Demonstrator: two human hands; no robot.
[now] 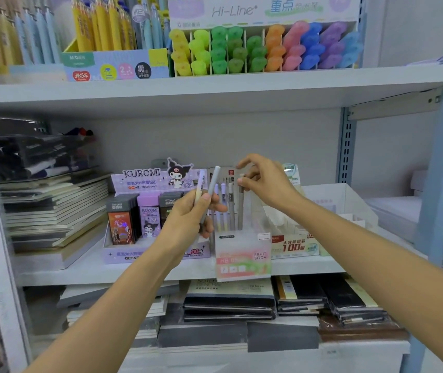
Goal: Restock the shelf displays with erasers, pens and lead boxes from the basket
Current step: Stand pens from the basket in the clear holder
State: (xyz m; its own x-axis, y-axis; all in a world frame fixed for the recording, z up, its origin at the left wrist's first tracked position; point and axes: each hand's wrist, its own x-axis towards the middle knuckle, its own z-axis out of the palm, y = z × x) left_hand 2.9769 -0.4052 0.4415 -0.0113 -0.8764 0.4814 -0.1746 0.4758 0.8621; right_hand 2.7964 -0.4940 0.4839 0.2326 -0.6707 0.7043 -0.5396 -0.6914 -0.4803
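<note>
Counts. Loose pens [213, 181] in left hand [188, 219]: 2. Standing pens [231, 208] in Fruit Soda box [243, 255]: 4. Lead boxes [149, 220], front row of Kuromi display [145, 177]: 3.

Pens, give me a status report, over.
Left hand grips two pens, upright. Right hand at the top of a brown pen standing in the display box, grip unclear. Nothing blocking the box.

On the left end of the white metal shelf board [80, 273] lies a stack of thin cream and grey paper notebooks [53, 211], with dark glossy plastic-wrapped packs [34, 154] atop it. Under the board lie black-covered notebooks [228, 305]. At its right end rises a grey-blue slotted steel upright [346, 152].
</note>
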